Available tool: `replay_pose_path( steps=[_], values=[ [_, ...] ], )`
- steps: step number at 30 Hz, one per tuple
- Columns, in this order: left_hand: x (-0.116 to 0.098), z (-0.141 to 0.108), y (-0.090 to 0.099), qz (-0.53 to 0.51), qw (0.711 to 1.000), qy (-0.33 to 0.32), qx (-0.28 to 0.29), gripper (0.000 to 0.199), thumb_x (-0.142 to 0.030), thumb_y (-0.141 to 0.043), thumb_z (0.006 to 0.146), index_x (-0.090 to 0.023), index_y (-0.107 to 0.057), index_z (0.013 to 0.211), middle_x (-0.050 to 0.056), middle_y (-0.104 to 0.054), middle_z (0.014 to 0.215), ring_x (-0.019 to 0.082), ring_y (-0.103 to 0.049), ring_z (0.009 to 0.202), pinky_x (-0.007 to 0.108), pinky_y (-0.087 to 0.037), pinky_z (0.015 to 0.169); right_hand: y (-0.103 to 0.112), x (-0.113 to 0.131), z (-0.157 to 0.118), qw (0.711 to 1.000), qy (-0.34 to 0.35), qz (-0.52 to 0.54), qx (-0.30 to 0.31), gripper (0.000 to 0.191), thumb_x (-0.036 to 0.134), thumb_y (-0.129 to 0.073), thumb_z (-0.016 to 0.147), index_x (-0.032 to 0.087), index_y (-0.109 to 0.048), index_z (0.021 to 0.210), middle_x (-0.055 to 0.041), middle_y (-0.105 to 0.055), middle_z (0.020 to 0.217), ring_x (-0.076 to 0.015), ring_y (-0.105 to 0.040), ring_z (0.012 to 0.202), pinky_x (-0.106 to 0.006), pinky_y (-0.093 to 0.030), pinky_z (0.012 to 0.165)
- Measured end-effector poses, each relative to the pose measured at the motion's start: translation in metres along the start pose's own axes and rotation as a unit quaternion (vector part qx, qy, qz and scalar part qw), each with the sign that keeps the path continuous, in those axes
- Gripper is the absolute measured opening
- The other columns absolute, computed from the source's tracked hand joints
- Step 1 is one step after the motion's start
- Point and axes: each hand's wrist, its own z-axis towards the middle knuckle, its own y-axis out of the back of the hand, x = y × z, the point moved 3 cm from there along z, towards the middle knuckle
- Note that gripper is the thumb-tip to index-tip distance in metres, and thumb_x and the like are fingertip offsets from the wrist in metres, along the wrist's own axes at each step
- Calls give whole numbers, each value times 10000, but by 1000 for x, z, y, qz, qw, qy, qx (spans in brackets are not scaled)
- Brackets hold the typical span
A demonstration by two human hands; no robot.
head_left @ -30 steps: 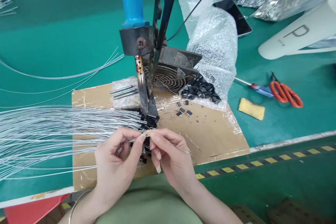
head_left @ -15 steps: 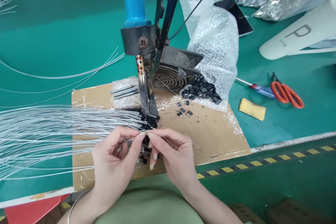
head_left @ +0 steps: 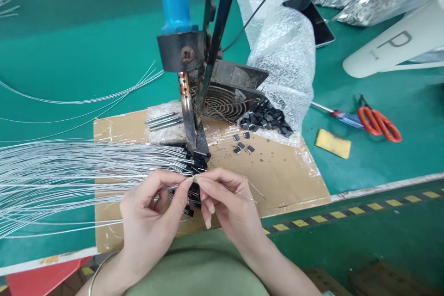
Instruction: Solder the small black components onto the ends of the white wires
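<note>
My left hand [head_left: 152, 208] is closed in a pinch, with a thin silvery wire [head_left: 172, 187] at its fingertips. My right hand [head_left: 234, 199] pinches a fine wire [head_left: 239, 193] that trails out over its fingers to the right. The fingertips of both hands meet just below the soldering iron [head_left: 189, 122], and whatever lies between them is too small to make out. Beneath and behind the hands, a large bundle of white wires [head_left: 69, 159] runs in from the left, ending in black connectors [head_left: 197, 162].
The iron is clamped upright on a black stand [head_left: 222, 4] before a dusty fan [head_left: 225, 101]. Small black parts [head_left: 267, 118] are heaped on bubble wrap [head_left: 284, 55]. Cardboard [head_left: 284, 185] covers the bench. Rightward lie a yellow sponge [head_left: 333, 143], a screwdriver [head_left: 347, 118] and orange-handled scissors [head_left: 379, 125].
Both hands stay pinched together at nearly the same spot. The right hand's lower fingers have shifted slightly down and right, and its fine wire lies at a slightly different angle.
</note>
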Motion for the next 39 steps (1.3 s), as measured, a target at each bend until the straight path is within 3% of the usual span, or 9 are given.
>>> replay_pose_path(
  steps=[18, 24, 27, 30, 32, 33, 35, 37, 39],
  values=[
    [2, -2, -5, 20, 1000, -8, -19, 71, -217, -742, 938, -230, -742, 868, -39, -671, 691, 87, -492, 556, 228, -390, 524, -1, -4, 0, 999, 1, 36, -7, 125, 324, -921, 757, 209, -881, 787, 31, -640, 573, -50, -506, 388, -148, -525, 349],
    [3, -2, -8, 0, 1000, -13, -28, 58, -219, -766, 923, -225, -748, 868, -23, -722, 744, 89, -573, 597, 211, -428, 544, -3, -11, 0, 998, 13, 60, -14, 129, 338, -931, 754, 228, -890, 808, 28, -661, 588, -38, -485, 402, -130, -521, 358],
    [3, 0, -7, -6, 1000, -4, -23, 58, -223, -764, 923, -228, -752, 867, -20, -730, 756, 94, -601, 623, 202, -451, 562, -2, -12, -1, 999, 24, 36, -4, 124, 364, -906, 793, 249, -894, 837, 19, -693, 620, -54, -527, 411, -151, -532, 358],
    [4, 2, -5, -3, 1000, 15, -22, 58, -238, -775, 917, -233, -758, 862, -28, -712, 735, 87, -572, 612, 191, -436, 551, 12, 0, -4, 995, 79, -63, -11, 115, 372, -855, 864, 277, -898, 914, -11, -766, 717, -109, -639, 496, -201, -573, 393],
    [4, 4, -2, -8, 999, 27, -26, 56, -250, -790, 906, -239, -763, 859, -35, -696, 720, 85, -552, 608, 185, -421, 537, 33, 18, -4, 964, 177, -180, -81, 94, 320, -837, 892, 302, -892, 967, -11, -798, 804, -121, -676, 552, -233, -605, 469],
    [3, 4, -2, -13, 999, 30, -26, 55, -255, -796, 900, -242, -766, 855, -37, -692, 718, 86, -547, 609, 182, -416, 533, 46, 30, -5, 927, 240, -251, -138, 113, 289, -834, 896, 308, -886, 995, -4, -800, 828, -117, -670, 557, -252, -612, 515],
    [2, 5, 0, -21, 999, 36, -27, 43, -256, -794, 897, -248, -775, 859, -35, -703, 738, 89, -556, 629, 179, -417, 535, 68, 53, -4, 815, 342, -406, -232, 129, 287, -826, 899, 268, -875, 1017, -32, -808, 913, -149, -690, 660, -298, -604, 607],
    [-1, 5, 0, -24, 999, 41, -20, 33, -254, -786, 897, -249, -783, 864, -30, -719, 764, 95, -575, 652, 181, -425, 544, 84, 67, 3, 714, 365, -536, -264, 146, 322, -821, 894, 221, -858, 993, -45, -769, 846, -192, -659, 725, -343, -574, 655],
    [-4, 5, -1, -23, 999, 48, -12, 36, -255, -777, 896, -242, -785, 864, -22, -728, 783, 104, -591, 675, 191, -441, 564, 92, 73, 11, 677, 353, -600, -241, 135, 329, -794, 904, 205, -836, 937, -33, -717, 770, -200, -620, 700, -358, -536, 656]
  ],
)
